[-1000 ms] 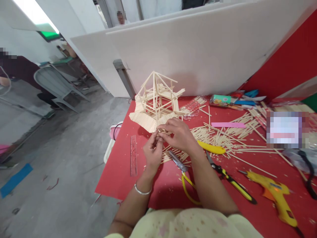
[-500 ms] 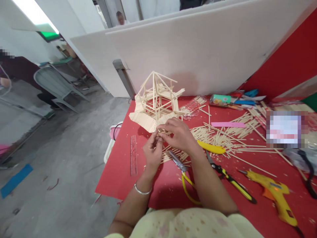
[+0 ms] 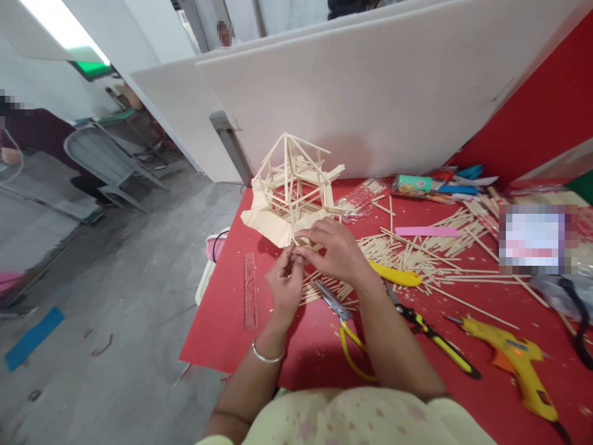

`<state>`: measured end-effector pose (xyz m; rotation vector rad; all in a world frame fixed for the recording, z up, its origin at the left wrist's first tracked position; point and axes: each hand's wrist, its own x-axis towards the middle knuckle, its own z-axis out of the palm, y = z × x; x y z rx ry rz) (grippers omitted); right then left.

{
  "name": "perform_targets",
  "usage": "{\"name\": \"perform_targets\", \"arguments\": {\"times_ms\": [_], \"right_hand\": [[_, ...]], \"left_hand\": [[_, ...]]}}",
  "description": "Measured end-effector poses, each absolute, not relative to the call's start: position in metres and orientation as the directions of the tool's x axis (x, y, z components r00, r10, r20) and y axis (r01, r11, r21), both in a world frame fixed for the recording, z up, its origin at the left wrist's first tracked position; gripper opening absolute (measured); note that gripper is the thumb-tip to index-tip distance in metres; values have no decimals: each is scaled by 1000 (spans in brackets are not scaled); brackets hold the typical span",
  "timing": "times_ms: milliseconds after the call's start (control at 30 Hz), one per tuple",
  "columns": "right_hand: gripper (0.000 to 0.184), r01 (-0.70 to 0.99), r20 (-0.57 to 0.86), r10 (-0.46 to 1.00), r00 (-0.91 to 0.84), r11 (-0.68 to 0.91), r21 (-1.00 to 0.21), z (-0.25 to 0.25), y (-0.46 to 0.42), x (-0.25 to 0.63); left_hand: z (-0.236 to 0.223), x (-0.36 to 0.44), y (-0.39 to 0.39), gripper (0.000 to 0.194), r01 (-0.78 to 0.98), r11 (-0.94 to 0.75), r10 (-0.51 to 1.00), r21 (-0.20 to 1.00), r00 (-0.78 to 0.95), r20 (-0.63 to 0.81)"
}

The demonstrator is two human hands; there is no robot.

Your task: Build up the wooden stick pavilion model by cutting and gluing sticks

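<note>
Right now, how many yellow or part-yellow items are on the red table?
4: scissors left of the right forearm; curved piece, cutter and glue gun right of it. More may be hidden.

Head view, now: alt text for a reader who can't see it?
Two bare hands, left and right, meet at the near edge of a stick model on a red table. A clear ruler lies left; scissors, pruners, a glue gun and loose sticks lie right.
</note>
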<state>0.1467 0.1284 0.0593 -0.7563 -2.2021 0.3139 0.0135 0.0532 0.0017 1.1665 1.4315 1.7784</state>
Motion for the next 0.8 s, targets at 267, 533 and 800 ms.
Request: {"name": "perform_targets", "arguments": {"times_ms": [267,533,800], "right_hand": [[18,431,600,610,-517,791,-433,58,130,149],[17,461,581,617,-531,786,-413,57,130,149],[17,457,582,628,-517,777,-433,57,129,148]], "left_hand": [[2,13,53,38,84,-290,843,953,-448,296],[1,14,53,38,65,-289,849,955,-443,287],[1,14,53,38,80,-283,845,956,-452,288]]}}
